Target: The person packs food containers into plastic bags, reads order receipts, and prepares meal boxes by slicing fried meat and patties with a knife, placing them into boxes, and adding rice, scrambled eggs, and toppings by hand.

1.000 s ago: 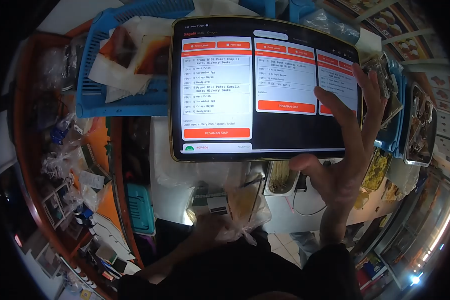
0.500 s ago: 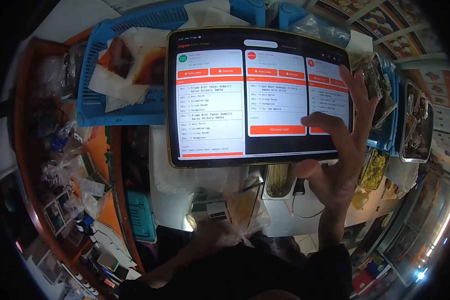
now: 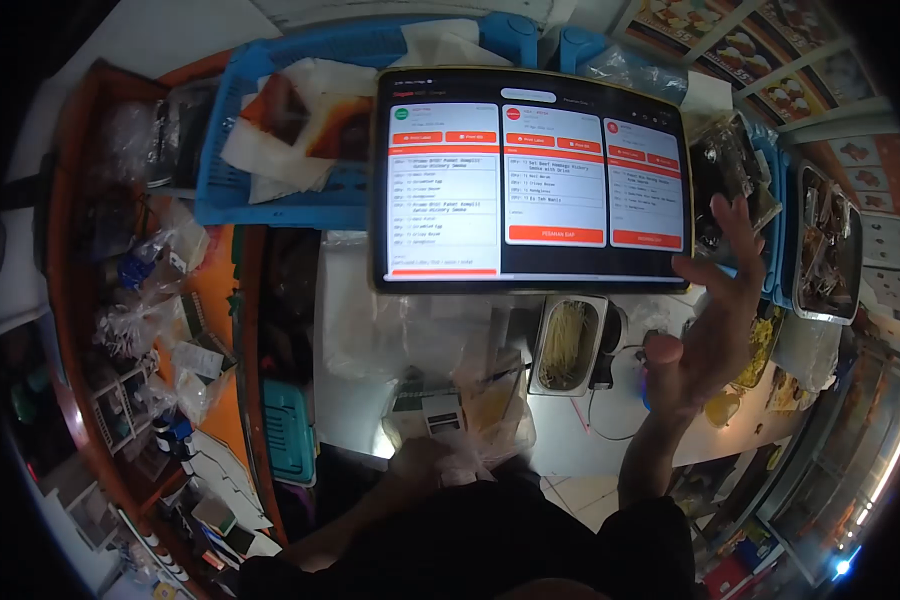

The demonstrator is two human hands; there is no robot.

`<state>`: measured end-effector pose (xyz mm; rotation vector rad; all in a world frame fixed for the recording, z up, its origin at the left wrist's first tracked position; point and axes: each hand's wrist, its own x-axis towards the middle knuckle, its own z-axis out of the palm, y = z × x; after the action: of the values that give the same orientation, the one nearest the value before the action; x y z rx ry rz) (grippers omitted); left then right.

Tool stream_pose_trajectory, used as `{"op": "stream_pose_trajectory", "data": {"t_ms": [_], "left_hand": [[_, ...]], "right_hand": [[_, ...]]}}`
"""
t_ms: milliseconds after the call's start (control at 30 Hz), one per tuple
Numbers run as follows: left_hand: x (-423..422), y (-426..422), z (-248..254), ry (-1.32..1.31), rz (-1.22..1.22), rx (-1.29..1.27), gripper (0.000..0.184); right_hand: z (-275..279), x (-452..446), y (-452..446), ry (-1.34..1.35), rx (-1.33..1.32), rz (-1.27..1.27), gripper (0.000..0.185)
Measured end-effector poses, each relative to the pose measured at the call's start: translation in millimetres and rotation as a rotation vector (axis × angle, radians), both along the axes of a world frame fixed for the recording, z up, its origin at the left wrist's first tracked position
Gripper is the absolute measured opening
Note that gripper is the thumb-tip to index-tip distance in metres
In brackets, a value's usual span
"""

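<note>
A tablet [image 3: 557,262] in a dark case shows order lists with orange buttons. Just off its lower right corner is my right hand [image 3: 705,320], fingers apart, with nothing held in it. Low in the middle, my left hand [image 3: 420,463] grips the gathered neck of a clear plastic bag [image 3: 485,425]. A white label and boxed or wrapped items show through the bag. The fingers of my left hand are partly dim and hidden by the bag.
A blue basket [image 3: 270,211] with stained papers stands at the upper left. Below the tablet, a metal tray [image 3: 569,345] holds pale strips. Another metal tray [image 3: 828,245] with wrapped items is at the right. A teal container [image 3: 288,432] lies left of the metal counter [image 3: 610,440].
My right hand has moved from over the tablet to beside its lower right corner. The screen content has scrolled down. My left hand still holds the bag.
</note>
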<state>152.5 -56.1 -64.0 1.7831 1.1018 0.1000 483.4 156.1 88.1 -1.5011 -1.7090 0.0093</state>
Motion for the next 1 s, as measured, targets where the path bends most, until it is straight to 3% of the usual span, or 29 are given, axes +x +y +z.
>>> {"op": "stream_pose_trajectory", "data": {"t_ms": [167, 267, 367, 467, 567, 667, 800, 867, 900, 1000], "left_hand": [[0.0, -31.0, -12.9, 0.0, 0.103, 0.113, 0.024], [9.0, -53.3, -41.7, -0.272, 0.341, 0.337, 0.024], [20.3, -50.7, 20.3, -0.285, 0.66, 0.144, 0.023], [5.2, -64.8, 49.0, -0.379, 0.783, 0.301, 0.022], [-23.9, -88.2, 54.7, -0.623, 0.997, 0.192, 0.021], [-52.1, -103.0, 61.9, -0.923, 1.297, 0.318, 0.02], [-105.6, -97.5, 43.7, -1.269, 1.672, 0.548, 0.02], [-147.9, -110.6, 49.9, -1.378, 1.633, 0.467, 0.02], [-171.2, -118.0, 54.2, -1.429, 1.607, 0.433, 0.019], [-242.7, -132.0, 62.4, -1.237, 1.861, 0.528, 0.016]], "right_hand": [[5.4, -11.1, -61.7, 0.225, -0.025, 0.001, 0.068], [-9.0, -10.4, -106.3, 0.269, -0.023, 0.056, 0.065], [-28.6, -8.4, -143.2, 0.23, -0.07, 0.098, 0.058], [-43.6, -13.3, -164.5, 0.288, -0.172, 0.178, 0.055], [-53.8, -33.9, -174.0, 0.445, -0.179, 0.348, 0.049], [-43.5, -66.5, -179.8, 0.508, -0.278, 0.493, 0.041], [-28.9, -113.2, -188.6, 0.365, -0.372, 0.637, 0.036], [-21.9, -145.1, -200.1, 0.379, -0.437, 0.666, 0.028], [-24.2, -161.1, -202.6, 0.366, -0.477, 0.682, 0.027], [-32.0, -230.3, -197.1, 0.278, -0.577, 0.735, 0.024]]}}
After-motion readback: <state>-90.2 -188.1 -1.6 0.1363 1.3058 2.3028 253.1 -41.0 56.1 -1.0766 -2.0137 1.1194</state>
